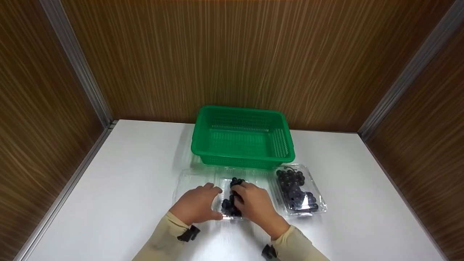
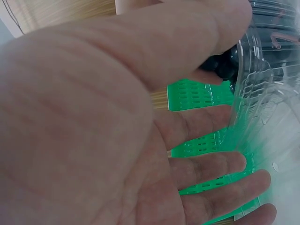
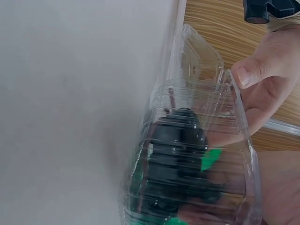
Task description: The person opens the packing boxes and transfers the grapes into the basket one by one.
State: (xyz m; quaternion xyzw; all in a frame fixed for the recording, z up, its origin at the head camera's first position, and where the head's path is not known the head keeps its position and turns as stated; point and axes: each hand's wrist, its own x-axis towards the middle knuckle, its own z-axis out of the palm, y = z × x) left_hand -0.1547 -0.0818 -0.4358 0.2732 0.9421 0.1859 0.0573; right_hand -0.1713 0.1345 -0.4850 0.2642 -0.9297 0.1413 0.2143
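Observation:
An open clear plastic clamshell box lies in front of me, its flat lid folded out to the left. Dark grapes sit in its right half, and they show through the ribbed plastic in the right wrist view. My right hand reaches into the box from the right, its curled fingers and thumb holding the grapes. On the other side, my left hand spreads its fingers along the box's left rim. The left thumb is right at the rim's edge.
A green plastic basket stands behind the box, near the wood-grain back wall. To the right is a closed clear box with more dark grapes. Wood-grain panels also flank the white table.

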